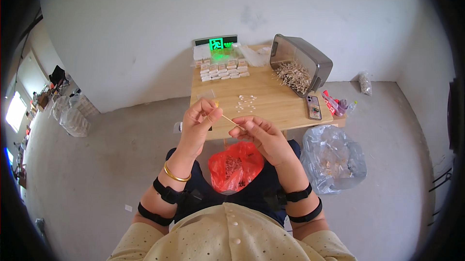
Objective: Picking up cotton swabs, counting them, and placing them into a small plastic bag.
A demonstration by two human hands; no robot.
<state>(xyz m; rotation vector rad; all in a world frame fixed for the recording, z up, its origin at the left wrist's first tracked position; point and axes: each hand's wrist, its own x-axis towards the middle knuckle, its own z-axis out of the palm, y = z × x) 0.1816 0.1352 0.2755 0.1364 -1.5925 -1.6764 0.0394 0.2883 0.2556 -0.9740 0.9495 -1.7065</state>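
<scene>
A slim wooden-stemmed cotton swab [230, 121] slants between my two hands above the table's near edge. My left hand [199, 121] pinches its upper end; a small yellow bit shows at those fingertips, too small to make out. At the lower end, the thumb and fingers of my right hand [261, 135] are closed on the stem. Both swab tips are hidden by fingers. Beyond my hands, several loose cotton swabs [246, 102] lie in short rows on the wooden table [271, 114].
Small white packs [224, 70] stand stacked at the back left. A tipped grey bin [305, 53] spills a heap of swabs [293, 77]. A phone [314, 108] lies at the right edge. Below are a red bag [247, 169] and a clear bag [315, 164].
</scene>
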